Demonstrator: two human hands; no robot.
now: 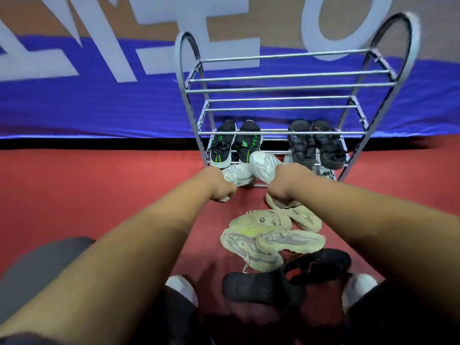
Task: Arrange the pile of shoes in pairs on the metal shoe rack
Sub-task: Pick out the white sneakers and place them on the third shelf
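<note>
Both bare forearms run up from the bottom corners toward the rack, over dark trouser legs.

Pile on red carpet (74,195), nearest first: two black slip-on shoes (263,287), one lying across the other; beyond them three pale cream knit sneakers (288,240) heaped together, overlapping; a fourth cream sneaker (306,219) just beyond, its heel end under the right wrist.

Left hand (220,184): fingers curled shut around the heel of a white lace-up sneaker (237,175), which rests at the front edge of the lowest tier.

Right hand (283,180): fingers closed on a second white sneaker (262,164), toe tilted up and away, touching the first one.

Silver metal tube shoe rack (278,89) stands on the carpet against a blue and tan banner wall (99,95). Two upper tiers bare. On the lower part, left: a pair of black sneakers with green stripes (235,145), side by side. Right: a pair of dark grey strapped sandals (313,145), side by side. White sneakers sit in front, between the two pairs.
</note>
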